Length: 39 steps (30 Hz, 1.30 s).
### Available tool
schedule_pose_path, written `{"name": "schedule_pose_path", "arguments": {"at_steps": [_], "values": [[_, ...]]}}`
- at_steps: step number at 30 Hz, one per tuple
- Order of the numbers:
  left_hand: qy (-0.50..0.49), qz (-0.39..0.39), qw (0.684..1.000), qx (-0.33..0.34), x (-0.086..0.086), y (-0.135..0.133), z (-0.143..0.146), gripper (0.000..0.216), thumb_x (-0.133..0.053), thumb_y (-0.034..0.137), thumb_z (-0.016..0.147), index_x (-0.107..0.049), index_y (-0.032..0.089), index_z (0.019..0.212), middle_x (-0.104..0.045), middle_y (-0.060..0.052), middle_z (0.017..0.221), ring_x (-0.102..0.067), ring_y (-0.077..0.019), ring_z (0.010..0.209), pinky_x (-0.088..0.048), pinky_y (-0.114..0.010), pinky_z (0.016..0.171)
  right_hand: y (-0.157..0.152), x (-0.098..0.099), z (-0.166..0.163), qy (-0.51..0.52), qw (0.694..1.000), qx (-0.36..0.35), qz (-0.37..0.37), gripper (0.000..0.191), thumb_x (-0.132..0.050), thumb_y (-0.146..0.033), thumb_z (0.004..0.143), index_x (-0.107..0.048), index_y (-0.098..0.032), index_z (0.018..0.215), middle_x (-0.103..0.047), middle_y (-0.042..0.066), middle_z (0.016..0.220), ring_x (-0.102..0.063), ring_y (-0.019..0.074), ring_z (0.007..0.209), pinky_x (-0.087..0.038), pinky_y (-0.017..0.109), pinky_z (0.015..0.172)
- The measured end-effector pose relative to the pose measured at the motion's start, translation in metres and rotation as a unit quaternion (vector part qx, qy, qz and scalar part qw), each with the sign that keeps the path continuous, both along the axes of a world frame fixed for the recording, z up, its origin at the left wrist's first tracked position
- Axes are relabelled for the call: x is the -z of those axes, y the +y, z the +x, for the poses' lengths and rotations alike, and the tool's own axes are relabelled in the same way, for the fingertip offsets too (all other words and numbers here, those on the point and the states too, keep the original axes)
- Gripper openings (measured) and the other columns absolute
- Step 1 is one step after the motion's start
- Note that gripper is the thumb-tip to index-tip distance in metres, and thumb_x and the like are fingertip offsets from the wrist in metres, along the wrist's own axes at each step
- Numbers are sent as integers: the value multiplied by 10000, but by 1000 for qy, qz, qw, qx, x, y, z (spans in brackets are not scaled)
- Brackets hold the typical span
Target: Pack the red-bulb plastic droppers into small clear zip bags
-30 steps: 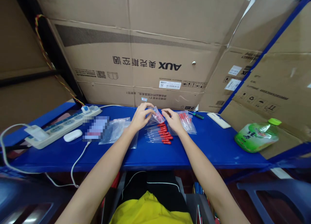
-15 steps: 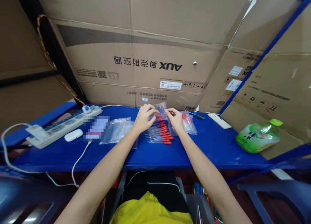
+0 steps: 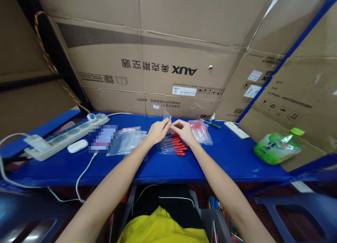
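Note:
My left hand [image 3: 158, 132] and my right hand [image 3: 184, 131] meet over the blue table, fingertips pinched together on a small clear zip bag [image 3: 166, 116] that stands up between them. What the bag holds is hidden behind my fingers. Just below the hands lie several droppers [image 3: 180, 146], thin clear tubes with red rubber bulbs, side by side with the bulbs to the right. Beside my right hand rests a pile of clear zip bags with red-bulbed droppers [image 3: 201, 131] inside. Flat clear bags [image 3: 129, 141] are spread to the left of my left hand.
On the left of the blue table [image 3: 168, 169] are a phone [image 3: 104, 138] on a cable, a white rounded case [image 3: 77, 146] and a power strip [image 3: 68, 135]. On the right are a screwdriver [image 3: 214, 124], a white flat object [image 3: 237, 130] and a green bottle [image 3: 277, 148]. Cardboard [image 3: 158, 39] stands behind.
My hands have come closer together at the bag's edge, the right one moving left. The bag has shifted left, and the red bulbs seen in it are now covered by my fingers.

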<state>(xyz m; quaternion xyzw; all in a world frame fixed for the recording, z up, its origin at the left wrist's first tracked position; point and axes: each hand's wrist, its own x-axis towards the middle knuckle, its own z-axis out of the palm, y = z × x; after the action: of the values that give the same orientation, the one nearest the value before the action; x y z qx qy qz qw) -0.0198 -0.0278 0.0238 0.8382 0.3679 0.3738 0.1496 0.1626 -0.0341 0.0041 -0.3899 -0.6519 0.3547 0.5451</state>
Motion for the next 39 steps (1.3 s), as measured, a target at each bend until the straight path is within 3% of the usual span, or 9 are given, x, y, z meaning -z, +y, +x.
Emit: {"name": "schedule_pose_path", "arguments": {"at_steps": [6, 11, 14, 18, 22, 25, 32, 36, 39], "values": [[-15, -17, 999, 27, 1, 3, 0, 313, -336, 397, 1091, -505, 252, 871, -670, -2, 725, -632, -184, 664, -417, -295, 701, -2, -2, 0, 35, 998, -27, -45, 451, -808, -648, 772, -661, -224, 818, -649, -17, 666, -563, 137, 571, -484, 271, 557], [-8, 12, 1000, 10, 5, 5, 0, 237, -429, 354, 1035, -528, 244, 850, -628, 8, 665, -565, -175, 592, -353, -293, 626, 2, 2, 2, 47, 999, 4, -24, 401, -729, -597, 844, -530, -250, 819, -580, -44, 656, -536, 130, 564, -450, 252, 538], [1, 26, 1000, 2, 6, 5, 0, 220, -446, 340, 1020, -543, 240, 850, -622, 7, 660, -556, -177, 585, -324, -300, 612, 1, 2, 1, -16, 998, 50, 22, 346, -690, -522, 848, -462, -263, 839, -559, -50, 669, -547, 140, 592, -449, 261, 575], [23, 35, 999, -2, 6, 4, -1, 257, -423, 371, 1037, -570, 239, 873, -647, -1, 682, -582, -185, 610, -331, -304, 628, -4, -1, -2, -105, 991, 71, 47, 263, -641, -431, 854, -507, -265, 1007, -646, -28, 754, -617, 171, 659, -465, 280, 626], [34, 62, 997, -20, 2, 1, -2, 191, -497, 328, 981, -596, 237, 845, -661, 4, 678, -597, -173, 618, -345, -300, 644, -3, -3, 3, -182, 961, 193, 80, 124, -568, -289, 854, -565, -248, 972, -604, -34, 692, -596, 176, 650, -451, 292, 686], [20, 81, 996, -33, 0, -2, -2, 165, -532, 295, 953, -601, 228, 819, -666, 6, 671, -594, -159, 607, -347, -291, 637, 1, -3, 10, -204, 940, 263, 77, 164, -546, -240, 842, -593, -235, 1000, -647, -9, 749, -611, 188, 678, -458, 301, 718], [31, 107, 994, 9, 4, -2, 1, 230, -509, 364, 1035, -645, 220, 919, -671, 11, 691, -596, -152, 606, -339, -268, 624, 0, -3, 6, -171, 963, 169, 120, 344, -563, -174, 782, -630, -228, 1115, -763, 58, 1093, -705, 207, 846, -531, 312, 825], [55, 127, 989, 44, 6, -6, 6, 265, -478, 377, 1056, -668, 225, 952, -694, -10, 738, -617, -159, 636, -346, -266, 629, -5, -4, 1, -165, 965, 167, 121, 285, -551, -184, 811, -673, -236, 1063, -774, 39, 990, -703, 227, 849, -530, 333, 840], [37, 116, 991, 53, 5, -10, 9, 293, -468, 397, 1063, -677, 223, 954, -681, -11, 717, -597, -159, 616, -350, -272, 634, -4, -4, 2, -79, 972, 199, 97, 230, -540, -214, 856, -681, -230, 1037, -759, 36, 920, -704, 227, 849, -538, 335, 833]]}}
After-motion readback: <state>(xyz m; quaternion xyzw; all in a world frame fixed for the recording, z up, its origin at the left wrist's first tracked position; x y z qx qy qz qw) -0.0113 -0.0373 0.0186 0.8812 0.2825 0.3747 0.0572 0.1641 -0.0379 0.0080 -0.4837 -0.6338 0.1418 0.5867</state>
